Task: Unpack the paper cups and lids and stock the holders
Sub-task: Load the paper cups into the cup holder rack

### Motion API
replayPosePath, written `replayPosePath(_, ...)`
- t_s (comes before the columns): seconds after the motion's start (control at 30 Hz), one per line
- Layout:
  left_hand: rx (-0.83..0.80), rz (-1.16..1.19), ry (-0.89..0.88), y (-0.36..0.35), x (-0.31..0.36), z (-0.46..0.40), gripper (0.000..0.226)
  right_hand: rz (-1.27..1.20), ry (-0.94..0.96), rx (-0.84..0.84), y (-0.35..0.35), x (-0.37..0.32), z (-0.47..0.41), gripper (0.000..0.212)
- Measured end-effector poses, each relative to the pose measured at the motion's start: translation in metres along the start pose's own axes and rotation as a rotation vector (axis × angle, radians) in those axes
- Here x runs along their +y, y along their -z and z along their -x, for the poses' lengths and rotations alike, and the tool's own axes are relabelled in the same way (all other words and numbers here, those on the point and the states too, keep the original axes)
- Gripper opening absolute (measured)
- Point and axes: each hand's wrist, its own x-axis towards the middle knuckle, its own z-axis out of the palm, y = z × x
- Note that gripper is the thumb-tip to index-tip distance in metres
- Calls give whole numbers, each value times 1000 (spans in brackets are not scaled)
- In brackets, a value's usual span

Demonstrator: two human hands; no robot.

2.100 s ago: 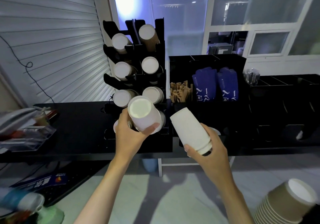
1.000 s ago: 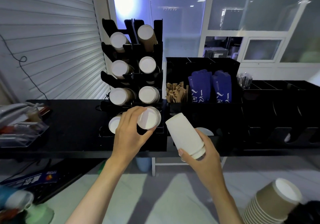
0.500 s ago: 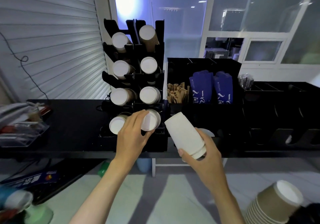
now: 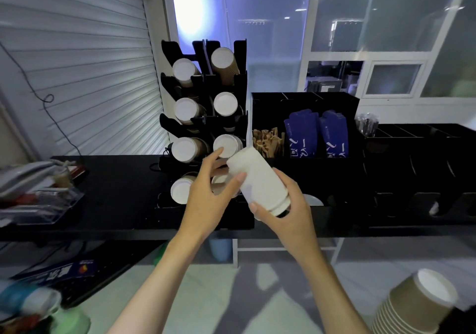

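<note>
White paper, nested into a short stack of cups (image 4: 258, 180), sits tilted in front of the black tiered cup holder rack (image 4: 206, 117). My right hand (image 4: 288, 211) grips it round the open rim end, and my left hand (image 4: 208, 192) has its thumb on the side, fingers loosely spread. I judge the stack light, easily crushed and a little slick, so I would hold it near the stiffer rim and squeeze gently. Most slots already show cup bottoms, which crowd the lower openings. Beside the rack stand brown wooden stirrers (image 4: 268, 140) and blue paper sleeves (image 4: 316, 135); brown ribbed cups (image 4: 412, 308) wait at lower right.
</note>
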Motion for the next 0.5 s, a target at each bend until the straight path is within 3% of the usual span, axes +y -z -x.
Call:
replayPosePath(0.1,-43,164,113,5,17,-15,62,8,61,-39,-6,-15,-15,83)
replayPosePath(0.23,-103,111,83,19,24,-28,71,1,64,-112,-7,-19,-29,103)
replayPosePath(0.37,-8,63,4,30,28,-38,75,-48,-22,-176,-10,-3,-29,121)
replayPosePath(0.5,210,113,-78,41,31,-46,65,31,-181,-240,-13,25,-24,81)
